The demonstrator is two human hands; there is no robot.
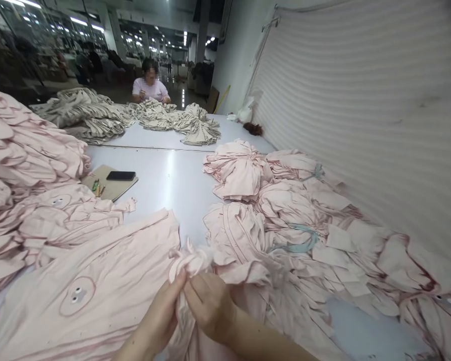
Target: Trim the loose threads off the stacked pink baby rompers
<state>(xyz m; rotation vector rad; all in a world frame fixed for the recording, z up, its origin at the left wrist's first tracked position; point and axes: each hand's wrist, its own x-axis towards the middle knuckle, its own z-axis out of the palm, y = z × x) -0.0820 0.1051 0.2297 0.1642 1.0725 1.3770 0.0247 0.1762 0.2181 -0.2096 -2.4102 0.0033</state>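
Both my hands meet low in the middle of the head view, gripping one bunched pink garment [191,261]. My left hand [167,303] pinches its edge between thumb and fingers. Right beside it, my right hand [209,303] is closed on the same gathered cloth. The garment's lower part hangs down between my wrists. Spread on the table to the left lies another pink garment [131,255] with a round patch [77,296] showing two eyes. Close by on the right sits a heap of pink garments [244,230].
Pink cloth is piled high at the left [26,145]. A clipboard [126,193] with a phone [121,175] lies on the white table [150,165]. Grey-green bundles [93,113] stand farther back, before a seated person [150,87]. A striped sheet [353,110] borders the right side.
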